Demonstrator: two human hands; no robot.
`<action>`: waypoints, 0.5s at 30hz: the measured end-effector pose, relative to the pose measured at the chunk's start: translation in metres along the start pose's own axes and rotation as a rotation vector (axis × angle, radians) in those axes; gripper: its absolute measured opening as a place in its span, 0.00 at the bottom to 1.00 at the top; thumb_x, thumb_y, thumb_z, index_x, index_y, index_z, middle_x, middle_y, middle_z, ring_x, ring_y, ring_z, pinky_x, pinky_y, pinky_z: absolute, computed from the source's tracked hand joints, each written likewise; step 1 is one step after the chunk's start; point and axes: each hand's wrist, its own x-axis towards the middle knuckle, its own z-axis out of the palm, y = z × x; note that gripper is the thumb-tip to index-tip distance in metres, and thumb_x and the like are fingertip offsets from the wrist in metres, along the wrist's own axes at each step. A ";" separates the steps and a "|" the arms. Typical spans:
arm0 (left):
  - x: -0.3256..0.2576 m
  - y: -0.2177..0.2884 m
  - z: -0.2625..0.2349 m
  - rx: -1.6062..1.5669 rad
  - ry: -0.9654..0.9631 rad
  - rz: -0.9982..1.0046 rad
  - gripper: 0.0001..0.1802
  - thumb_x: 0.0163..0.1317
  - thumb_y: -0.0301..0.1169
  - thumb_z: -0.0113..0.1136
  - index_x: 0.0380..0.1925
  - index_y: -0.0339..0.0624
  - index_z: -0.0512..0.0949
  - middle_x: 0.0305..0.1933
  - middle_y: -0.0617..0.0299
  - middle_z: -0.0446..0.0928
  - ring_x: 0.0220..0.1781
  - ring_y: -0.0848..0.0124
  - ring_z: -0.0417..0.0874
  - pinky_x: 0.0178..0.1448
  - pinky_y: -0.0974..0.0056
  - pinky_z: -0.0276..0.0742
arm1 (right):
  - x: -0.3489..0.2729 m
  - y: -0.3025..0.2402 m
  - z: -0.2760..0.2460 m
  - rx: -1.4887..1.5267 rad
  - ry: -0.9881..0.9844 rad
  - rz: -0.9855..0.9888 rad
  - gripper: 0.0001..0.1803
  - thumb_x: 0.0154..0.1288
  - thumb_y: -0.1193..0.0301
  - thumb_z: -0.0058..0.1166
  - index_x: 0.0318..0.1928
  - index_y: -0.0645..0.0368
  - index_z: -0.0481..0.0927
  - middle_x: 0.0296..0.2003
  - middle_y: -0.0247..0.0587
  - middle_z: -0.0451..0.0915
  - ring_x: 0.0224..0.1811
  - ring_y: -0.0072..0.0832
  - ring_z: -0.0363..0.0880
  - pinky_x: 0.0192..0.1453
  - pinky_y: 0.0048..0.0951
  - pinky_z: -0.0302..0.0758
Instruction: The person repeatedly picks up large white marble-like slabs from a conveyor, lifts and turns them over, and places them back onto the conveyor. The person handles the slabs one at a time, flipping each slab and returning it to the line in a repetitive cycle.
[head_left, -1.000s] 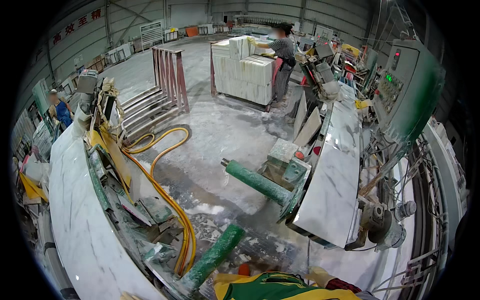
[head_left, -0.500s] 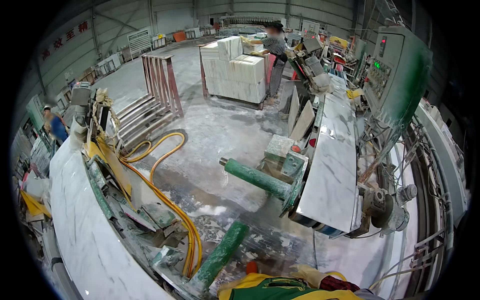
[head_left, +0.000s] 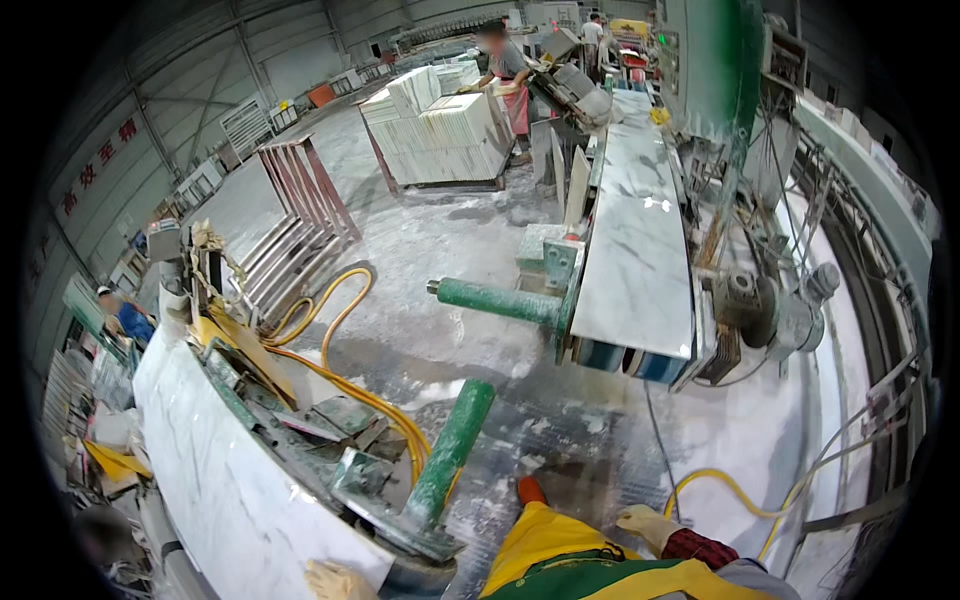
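Note:
My left hand (head_left: pixel 332 582), in a pale glove, lies at the near end of a long white marble slab (head_left: pixel 215 480) on the left roller line; the frame's lower edge cuts it off, so its grip is unclear. My right hand (head_left: pixel 646 525), also gloved, hangs by my yellow and green apron (head_left: pixel 560 560) with loose fingers and nothing in it. A green roller bar (head_left: pixel 450 452) sticks out from the left line just ahead of me. A second veined marble slab (head_left: pixel 637 235) lies on the right conveyor, behind another green roller bar (head_left: pixel 495 300).
Yellow hoses (head_left: pixel 340 385) loop over the dusty wet floor (head_left: pixel 440 240). A rust-coloured metal rack (head_left: pixel 305 190) stands at the left. Far off, a person (head_left: pixel 505 70) works beside a pallet of stacked white tiles (head_left: pixel 440 135). Motors (head_left: pixel 770 305) and green machinery (head_left: pixel 715 60) line the right.
The view has swung right and dipped toward the right conveyor, which looks nearer. Both of my gloved hands have come into view at the lower edge.

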 end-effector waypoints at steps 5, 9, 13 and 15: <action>0.059 0.030 0.129 -0.551 0.127 -0.644 0.30 0.77 0.50 0.47 0.72 0.48 0.69 0.75 0.46 0.68 0.75 0.48 0.68 0.73 0.46 0.66 | -0.036 0.033 0.025 -0.140 -0.169 0.083 0.30 0.68 0.48 0.57 0.62 0.54 0.83 0.62 0.50 0.81 0.65 0.48 0.78 0.66 0.43 0.76; 0.042 0.016 0.103 -0.705 0.110 -0.553 0.32 0.74 0.51 0.50 0.72 0.48 0.68 0.76 0.44 0.65 0.77 0.47 0.64 0.77 0.45 0.60 | -0.052 0.014 0.022 -0.121 -0.013 -0.202 0.27 0.67 0.50 0.57 0.59 0.52 0.85 0.56 0.49 0.85 0.60 0.48 0.82 0.64 0.44 0.77; 0.023 -0.013 0.165 -0.735 0.344 -0.253 0.32 0.69 0.46 0.59 0.69 0.45 0.71 0.73 0.43 0.68 0.74 0.44 0.66 0.78 0.46 0.61 | -0.047 -0.057 0.017 -0.417 0.045 -0.204 0.26 0.68 0.52 0.58 0.60 0.52 0.84 0.52 0.46 0.87 0.53 0.40 0.87 0.57 0.40 0.80; 0.019 -0.029 0.189 -0.809 0.443 -0.051 0.30 0.67 0.42 0.61 0.67 0.45 0.72 0.72 0.44 0.69 0.74 0.46 0.66 0.78 0.47 0.61 | -0.021 -0.058 0.029 -0.274 0.021 -0.135 0.26 0.64 0.53 0.58 0.59 0.49 0.86 0.53 0.45 0.87 0.58 0.43 0.85 0.64 0.41 0.79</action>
